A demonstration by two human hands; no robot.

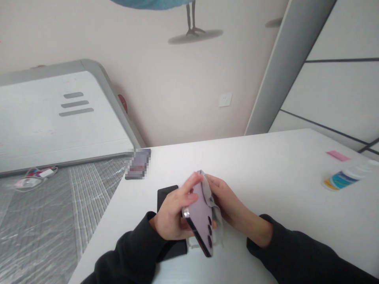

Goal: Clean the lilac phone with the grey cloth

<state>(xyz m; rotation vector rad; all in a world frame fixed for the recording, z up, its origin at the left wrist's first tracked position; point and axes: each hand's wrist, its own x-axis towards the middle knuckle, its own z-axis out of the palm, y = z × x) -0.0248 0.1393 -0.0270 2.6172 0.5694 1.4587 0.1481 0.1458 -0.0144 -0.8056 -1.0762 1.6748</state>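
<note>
A light purple smartphone [200, 209] is tilted above the table, its back with several dark camera lenses facing up. My left hand [173, 211] is closed around its long edges, the thumb and a finger over the back. Against the far right edge of the phone, my right hand [229, 201] pinches a grey cloth [207, 191], which hangs down beside the phone. A flat black object [164, 195] lies beneath my left hand and is partly covered by it. Something clear with a thin rim [194, 243] shows behind the phone, mostly hidden.
A blurred-out dark rectangular item [139, 163] lies at the white table's [266, 165] left edge. To the right are a white bottle [345, 179] with a blue and yellow label and a pink strip [338, 156]. A plastic-covered bed [53, 209] adjoins at left.
</note>
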